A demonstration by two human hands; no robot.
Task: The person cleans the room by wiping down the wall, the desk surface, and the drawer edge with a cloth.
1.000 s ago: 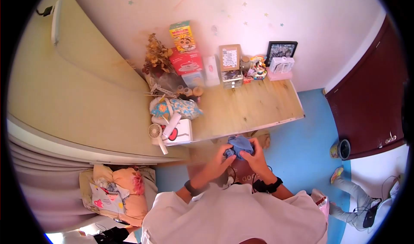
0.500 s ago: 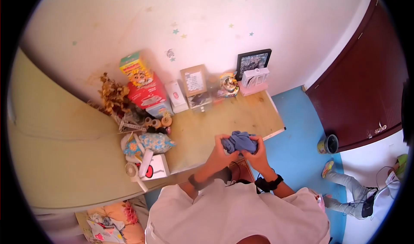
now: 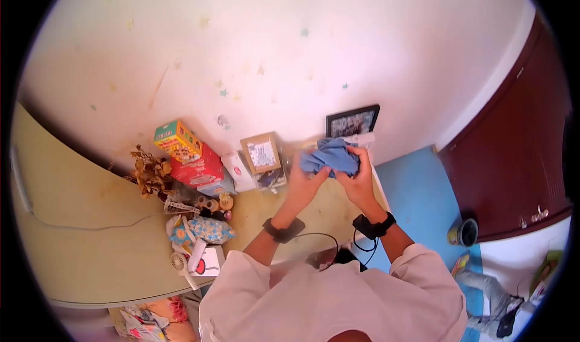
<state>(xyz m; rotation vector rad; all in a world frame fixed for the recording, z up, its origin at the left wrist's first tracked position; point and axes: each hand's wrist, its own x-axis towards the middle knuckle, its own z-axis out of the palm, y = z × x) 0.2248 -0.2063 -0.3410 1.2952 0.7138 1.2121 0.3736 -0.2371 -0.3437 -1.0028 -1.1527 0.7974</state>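
Observation:
A crumpled blue cloth (image 3: 331,154) is held up in front of me over the far right part of the table (image 3: 314,215). My left hand (image 3: 306,182) grips its left side, with the thumb pressed into the near edge. My right hand (image 3: 360,182) closes on the right side, thumb toward the middle. The far fingers of both hands are partly hidden by the cloth. Behind it stands a black picture frame (image 3: 351,122), and a pale pink item (image 3: 364,138) shows partly past the cloth.
Along the wall stand a wooden photo frame (image 3: 261,153), a white box (image 3: 238,171), a red box (image 3: 198,167) and dried flowers (image 3: 150,171). A handheld fan (image 3: 180,263) lies at the left. A bin (image 3: 464,233) and another person's leg (image 3: 483,281) are at the right.
Both hands have lifted the cloth and moved it forward, away from my body and toward the wall. The view has tilted upward, and the cloth looks more spread.

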